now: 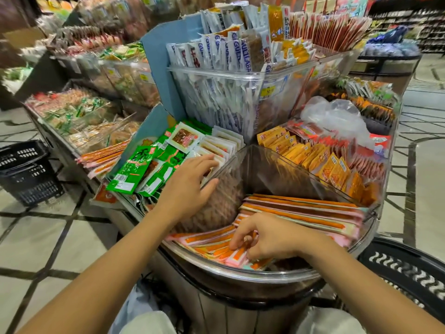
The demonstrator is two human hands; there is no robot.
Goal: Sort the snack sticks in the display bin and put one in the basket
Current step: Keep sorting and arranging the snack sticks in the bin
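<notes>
Basket stock first: a black basket point(26, 172) stands on the tiled floor at far left, well apart from the display bin point(240, 273).

Green packets point(131, 169) with white characters, not legible, fill the left compartment, next to white-framed packets point(216, 150) standing on edge.

The left hand point(190, 186) lies over these packets with fingers spread and relaxed. Its fingertips touch the white-framed packets and its thumb rests at the clear divider point(243, 165). It grasps nothing.

The raised clear tub point(240, 75) holds upright white sachets point(224, 51) printed in blue with a word starting "GU" and ending "LABA". A yellow price tag point(267, 91) on the tub reads "10".

The snack sticks point(301, 213), orange in pink-edged wrappers, lie flat in the nearest compartment. The rear stack has its long axis left to right. The near sticks slant, with their far ends pointing left.

The right hand point(267, 237) has its fingers curled down, pinching the near sticks.

Yellow-orange packets point(320, 160) stand in rows in the right compartment, their print unreadable.

A second black basket point(404, 268) sits at lower right, just beside the bin.
</notes>
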